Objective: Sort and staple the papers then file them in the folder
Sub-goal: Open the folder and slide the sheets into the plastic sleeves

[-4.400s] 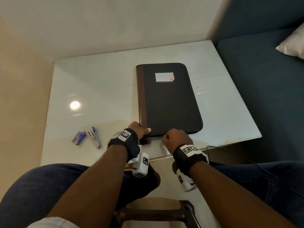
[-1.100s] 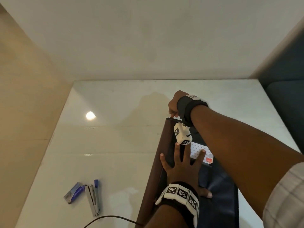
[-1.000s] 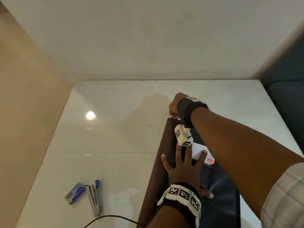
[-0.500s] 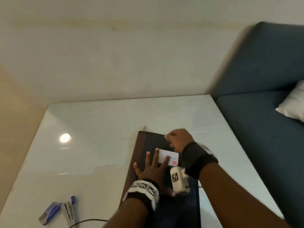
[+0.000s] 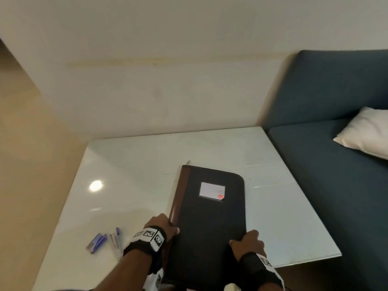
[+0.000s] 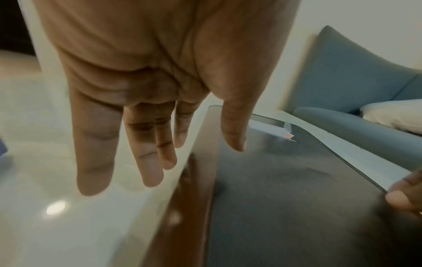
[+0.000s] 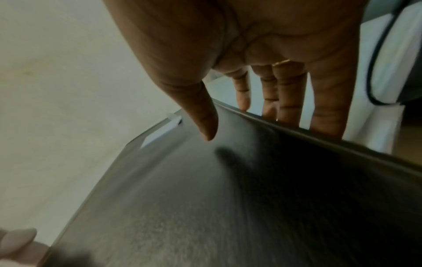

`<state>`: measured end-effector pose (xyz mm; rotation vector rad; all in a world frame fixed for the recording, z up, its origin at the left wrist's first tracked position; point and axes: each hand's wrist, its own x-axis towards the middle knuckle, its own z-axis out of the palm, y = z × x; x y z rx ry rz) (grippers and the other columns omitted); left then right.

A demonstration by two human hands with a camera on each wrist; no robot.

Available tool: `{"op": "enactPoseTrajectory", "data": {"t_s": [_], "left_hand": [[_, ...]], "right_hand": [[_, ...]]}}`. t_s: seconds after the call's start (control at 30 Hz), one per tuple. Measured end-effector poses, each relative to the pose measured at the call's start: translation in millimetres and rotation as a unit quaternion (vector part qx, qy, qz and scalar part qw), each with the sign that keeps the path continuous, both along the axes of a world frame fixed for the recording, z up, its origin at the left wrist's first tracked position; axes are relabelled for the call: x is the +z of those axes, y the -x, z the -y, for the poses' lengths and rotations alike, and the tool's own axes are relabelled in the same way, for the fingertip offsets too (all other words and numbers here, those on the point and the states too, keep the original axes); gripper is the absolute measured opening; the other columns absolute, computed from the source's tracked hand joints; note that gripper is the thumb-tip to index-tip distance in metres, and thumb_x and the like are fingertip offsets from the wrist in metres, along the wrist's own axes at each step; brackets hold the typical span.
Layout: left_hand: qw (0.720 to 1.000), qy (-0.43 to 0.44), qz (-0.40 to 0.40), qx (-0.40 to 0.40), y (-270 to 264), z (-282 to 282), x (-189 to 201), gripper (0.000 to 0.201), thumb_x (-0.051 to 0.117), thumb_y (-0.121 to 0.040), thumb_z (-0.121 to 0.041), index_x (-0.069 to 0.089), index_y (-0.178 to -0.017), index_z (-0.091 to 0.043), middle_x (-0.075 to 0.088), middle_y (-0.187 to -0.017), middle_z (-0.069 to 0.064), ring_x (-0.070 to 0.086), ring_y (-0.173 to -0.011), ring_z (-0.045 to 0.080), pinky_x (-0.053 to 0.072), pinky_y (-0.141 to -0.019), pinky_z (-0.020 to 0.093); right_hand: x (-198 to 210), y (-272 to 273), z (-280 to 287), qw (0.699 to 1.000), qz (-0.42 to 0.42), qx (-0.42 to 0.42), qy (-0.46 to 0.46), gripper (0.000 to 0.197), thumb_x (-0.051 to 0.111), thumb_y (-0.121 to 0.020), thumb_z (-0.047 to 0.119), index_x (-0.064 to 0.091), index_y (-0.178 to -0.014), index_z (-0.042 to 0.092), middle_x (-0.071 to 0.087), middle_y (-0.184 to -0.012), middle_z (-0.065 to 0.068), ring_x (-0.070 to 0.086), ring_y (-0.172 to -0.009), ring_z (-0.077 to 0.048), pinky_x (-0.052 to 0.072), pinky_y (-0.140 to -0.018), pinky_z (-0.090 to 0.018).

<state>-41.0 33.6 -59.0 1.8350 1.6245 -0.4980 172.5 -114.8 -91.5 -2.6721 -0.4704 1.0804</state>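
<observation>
A dark zip folder (image 5: 210, 217) with a brown spine and a white label (image 5: 212, 190) lies closed on the white table (image 5: 136, 164). My left hand (image 5: 162, 225) sits at the spine near the folder's near end. Its fingers (image 6: 153, 173) hang straight over the table and its thumb is over the cover (image 6: 285, 198). My right hand (image 5: 245, 240) is at the folder's right edge. Its straight fingers (image 7: 287, 101) reach down past that edge, and the thumb hovers just above the cover (image 7: 205, 198). No papers are in sight.
A silver stapler (image 5: 115, 240) and a blue staple box (image 5: 95, 243) lie on the table left of my left hand. A dark blue sofa (image 5: 336, 164) with a white pillow (image 5: 365, 133) adjoins the table's right side. Walls close in behind and on the left.
The right hand came back from the folder's far edge to its near right edge. The left hand left the cover and went to the spine. The head view pulled back.
</observation>
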Motion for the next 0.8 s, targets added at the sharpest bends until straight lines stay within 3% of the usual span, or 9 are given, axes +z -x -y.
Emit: {"op": "enactPoseTrajectory", "data": {"t_s": [0.07, 0.17, 0.27, 0.37, 0.47, 0.6, 0.7, 0.8], "left_hand": [[0.999, 0.023, 0.012, 0.023, 6, 8, -8, 0.055, 0.062, -0.088, -0.049, 0.053, -0.127, -0.011, 0.06, -0.126, 0.008, 0.06, -0.112, 0.026, 0.044, -0.081, 0.027], [0.997, 0.029, 0.031, 0.059, 13, 12, -17, 0.047, 0.06, -0.091, -0.041, 0.054, -0.126, -0.01, 0.061, -0.126, 0.01, 0.06, -0.113, 0.028, 0.047, -0.087, 0.028], [0.994, 0.032, 0.042, 0.099, 25, 0, -27, 0.044, 0.061, -0.092, -0.035, 0.056, -0.126, -0.009, 0.061, -0.127, 0.012, 0.061, -0.114, 0.029, 0.048, -0.089, 0.029], [0.992, 0.023, 0.033, 0.119, 31, -13, -26, 0.041, 0.055, -0.096, -0.029, 0.053, -0.13, -0.006, 0.057, -0.133, 0.012, 0.055, -0.122, 0.03, 0.046, -0.096, 0.031], [0.987, 0.018, 0.032, 0.159, 51, -35, -29, 0.042, 0.053, -0.096, -0.025, 0.051, -0.134, -0.005, 0.057, -0.135, 0.013, 0.055, -0.124, 0.031, 0.045, -0.1, 0.033], [0.977, 0.028, 0.068, 0.201, 65, -61, -29, 0.043, 0.062, -0.092, -0.027, 0.055, -0.127, -0.003, 0.062, -0.126, 0.014, 0.061, -0.114, 0.03, 0.049, -0.095, 0.033], [0.973, 0.047, 0.1, 0.203, 62, -68, -35, 0.046, 0.064, -0.09, -0.031, 0.056, -0.124, -0.002, 0.064, -0.122, 0.014, 0.062, -0.109, 0.031, 0.05, -0.089, 0.033], [0.971, 0.056, 0.1, 0.208, 58, -66, -45, 0.042, 0.066, -0.09, -0.03, 0.058, -0.122, -0.003, 0.065, -0.121, 0.013, 0.062, -0.109, 0.031, 0.051, -0.092, 0.034]], "right_hand": [[-9, 6, 8, 1.0, 0.003, 0.007, 0.015, 0.071, 0.068, -0.085, 0.041, 0.032, -0.134, 0.004, 0.047, -0.136, -0.02, 0.047, -0.127, -0.038, 0.041, -0.106, -0.045], [-15, 6, 10, 1.0, 0.009, 0.014, 0.024, 0.07, 0.068, -0.086, 0.041, 0.038, -0.134, 0.0, 0.05, -0.135, -0.02, 0.049, -0.127, -0.036, 0.042, -0.103, -0.041], [-16, 9, -2, 0.999, -0.036, 0.024, -0.015, 0.056, 0.072, -0.083, 0.029, 0.052, -0.124, -0.003, 0.059, -0.126, -0.022, 0.057, -0.117, -0.036, 0.046, -0.091, -0.034], [-15, 12, -6, 0.996, -0.058, 0.028, -0.067, 0.044, 0.076, -0.08, 0.026, 0.051, -0.113, 0.012, 0.059, -0.119, -0.019, 0.056, -0.108, -0.036, 0.046, -0.095, -0.04], [-11, 21, -40, 0.98, -0.121, 0.032, -0.154, 0.041, 0.071, -0.086, 0.014, 0.047, -0.117, 0.021, 0.059, -0.117, -0.017, 0.058, -0.102, -0.034, 0.048, -0.097, -0.045], [0, 21, -92, 0.966, -0.15, 0.043, -0.208, 0.05, 0.069, -0.088, 0.01, 0.042, -0.129, 0.016, 0.058, -0.117, -0.014, 0.059, -0.107, -0.037, 0.047, -0.1, -0.051], [-8, 14, -112, 0.987, -0.068, 0.06, -0.134, 0.056, 0.071, -0.086, 0.024, 0.041, -0.133, 0.014, 0.056, -0.124, -0.017, 0.055, -0.114, -0.041, 0.044, -0.102, -0.047], [-21, 11, -107, 0.993, 0.005, 0.112, -0.026, 0.058, 0.072, -0.082, 0.036, 0.05, -0.13, 0.012, 0.055, -0.127, -0.021, 0.055, -0.114, -0.04, 0.046, -0.101, -0.043]]}}
